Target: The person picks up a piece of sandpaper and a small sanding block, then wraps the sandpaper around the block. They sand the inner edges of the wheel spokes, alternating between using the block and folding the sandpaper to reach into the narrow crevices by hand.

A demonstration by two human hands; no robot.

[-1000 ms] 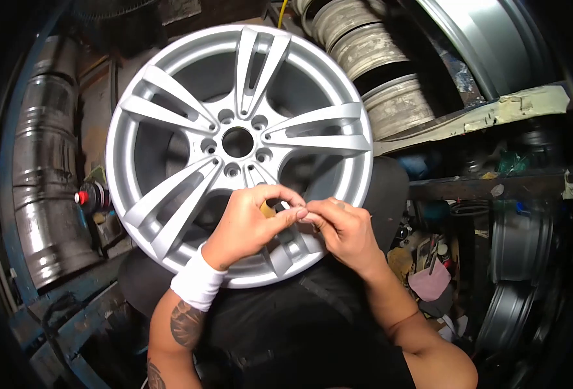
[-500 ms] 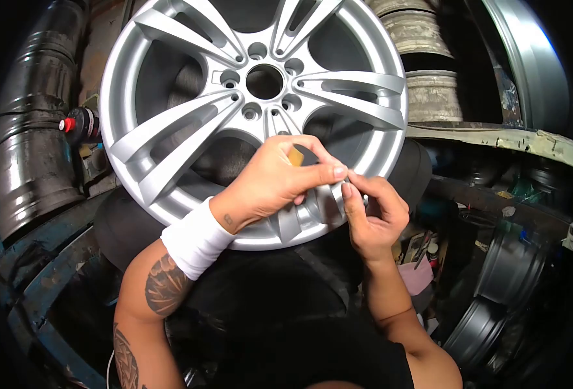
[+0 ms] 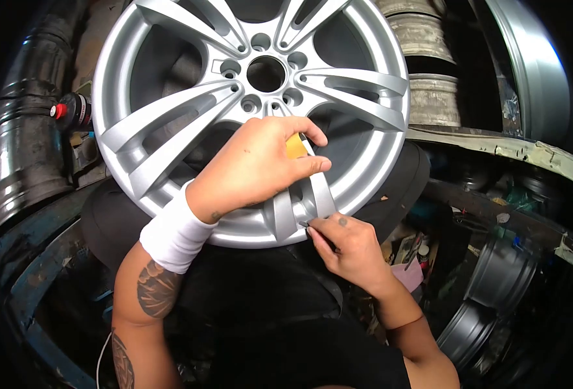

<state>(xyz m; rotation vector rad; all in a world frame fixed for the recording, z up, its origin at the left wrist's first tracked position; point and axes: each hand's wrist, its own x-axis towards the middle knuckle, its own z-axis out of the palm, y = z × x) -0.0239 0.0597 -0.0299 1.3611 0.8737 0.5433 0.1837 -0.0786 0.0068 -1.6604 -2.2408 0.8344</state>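
Note:
A silver multi-spoke alloy wheel [image 3: 189,139] lies face up across my lap. My left hand [image 3: 254,155] rests over its lower spokes, its thumb and forefinger apart. A flat yellow piece [image 3: 295,148] is tucked in that palm under the curled fingers, mostly hidden. My right hand [image 3: 351,249] is at the near edge of the wheel, thumb and fingers pinched on a small thin dark piece [image 3: 304,225]. Its tip touches or nearly touches the rim at the foot of a spoke. Exactly what either piece is I cannot make out.
A dark bottle with a red cap [image 3: 58,111] stands left of the wheel. Stacked rims [image 3: 432,97] sit on a shelf [image 3: 493,144] at the right, with grey rims [image 3: 503,272] lower down. Dark shiny rims [image 3: 30,142] are piled at the left.
My hands were together over the spokes and have separated. The right hand moved down and left to the wheel's near edge. The left hand's thumb and forefinger have spread apart.

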